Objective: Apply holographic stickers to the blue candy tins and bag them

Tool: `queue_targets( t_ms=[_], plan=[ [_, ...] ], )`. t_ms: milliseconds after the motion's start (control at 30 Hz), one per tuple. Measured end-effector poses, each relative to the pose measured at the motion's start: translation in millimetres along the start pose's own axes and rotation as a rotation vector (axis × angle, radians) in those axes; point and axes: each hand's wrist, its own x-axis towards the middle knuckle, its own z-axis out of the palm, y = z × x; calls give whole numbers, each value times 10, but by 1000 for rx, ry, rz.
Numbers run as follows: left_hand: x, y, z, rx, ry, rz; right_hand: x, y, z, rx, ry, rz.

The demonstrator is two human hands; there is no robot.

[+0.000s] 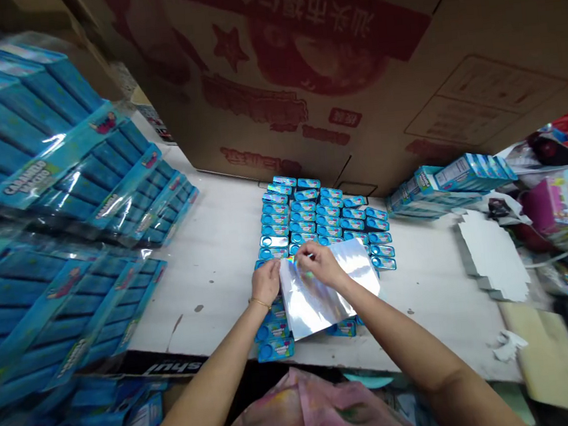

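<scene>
A shiny silver sheet stack [318,310] with a rainbow sheen lies over rows of small blue boxes [302,216] on the white table. My left hand [266,281] grips the stack's left edge near its upper corner, fingers closed. Just to the right, my right hand [319,264] is bent over the upper part of the silver surface, thumb and fingers pinched together at a sheet's edge. Its fingertips hide exactly how much they hold. More blue boxes [276,349] stick out below and left of the sheets.
A big brown carton [272,93] stands across the table's far side. Plastic-wrapped packs of blue boxes [57,154] are piled at left. At right are a stack of blue boxes [451,180], white cut card [494,256] and assorted bags. Blue cartons [97,418] lie below the table's left front edge.
</scene>
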Motion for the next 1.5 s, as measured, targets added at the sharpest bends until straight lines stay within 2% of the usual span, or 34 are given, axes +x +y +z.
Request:
queue_targets(
  t_ms=[67,100,167,233,300,367,467,567,700,833,967,1167,1333,1433,1500],
  plan=[
    [33,5,-57,48,27,97,161,-10,-9,227,36,202],
    [47,25,-81,2,50,92,242,2,-1,316,53,278],
    [81,97,-120,-210,83,-2,380,43,41,451,92,373],
    [139,192,-152,-476,78,-136,471,88,101,539,117,427],
    [228,279,-182,-644,39,-234,521,123,162,593,127,471],
    [344,333,-213,-675,31,-279,557,145,220,626,140,488],
    [552,349,-249,-634,96,-282,652,165,313,617,207,467],
    [797,344,-266,-568,163,-249,845,188,425,496,344,411],
    [1178,352,-257,-430,262,-215,1182,248,549,222,493,366],
    [1519,325,-233,-361,300,-216,1420,324,604,-64,557,346],
    [1706,241,-224,-352,296,-246,1509,375,632,-257,558,351],
    [1818,92,-145,-357,246,-277,1569,383,666,-448,501,363],
    [1900,33,-134,-310,245,-268,1561,379,577,-516,509,284],
    [1758,70,-226,-255,275,-207,1347,370,379,-597,441,190],
    [1497,114,-301,-141,215,-77,1082,344,220,-634,366,88]
  ],
)
